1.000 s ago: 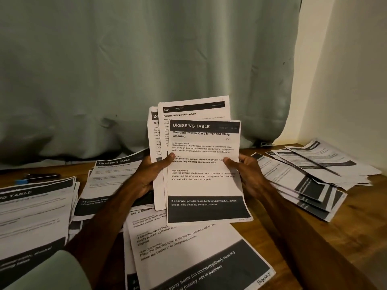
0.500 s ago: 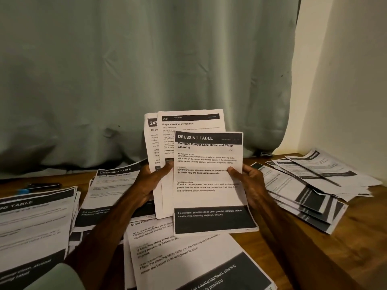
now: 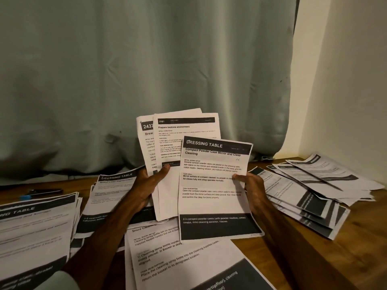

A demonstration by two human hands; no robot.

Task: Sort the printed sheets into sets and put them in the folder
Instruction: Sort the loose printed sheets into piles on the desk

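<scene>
Left hand [image 3: 146,185]: grips a small fan of sheets [image 3: 167,197] and holds it upright above the table. The thumb lies across the front and the fingers are hidden behind the paper.
Fan of sheets: the front sheet [image 3: 186,139] is numbered 3561 and headed "Prepare bedtime environment". A sheet numbered 2437 [image 3: 146,141] shows behind it to the left, and the edge of at least one more shows at the top.
Right hand [image 3: 250,185]: pinches the right edge of a single sheet, with the thumb on the printed face and the fingers behind.
Single sheet [image 3: 213,185]: headed "DRESSING TABLE – Compact Powder Case Mirror and Clasp Cleaning". It is held clear of the table, tilted slightly, and overlaps the lower right of the fan. Whether the two touch cannot be told.
Left pile [image 3: 35,227]: a thick stack lying flat at the left edge, with a "DRESSING TABLE" header on top.
Middle pile [image 3: 113,189]: a stack under the left forearm, also with a "DRESSING TABLE" header.
Near pile [image 3: 188,264]: sheets lying just below the held papers. The top one reads "Store Clean…" and the rest is covered.
Right pile [image 3: 310,191]: loosely spread, overlapping sheets beside the right hand, reaching toward the wall [image 3: 345,80].
Table [image 3: 356,237]: wood, with bare grain showing at the right.
Backdrop: a pale green curtain [image 3: 146,70] hangs down to the table's far edge.
Other item: a dark pen-like object [image 3: 41,193] with a blue end lies beyond the left pile – too dim to identify.
</scene>
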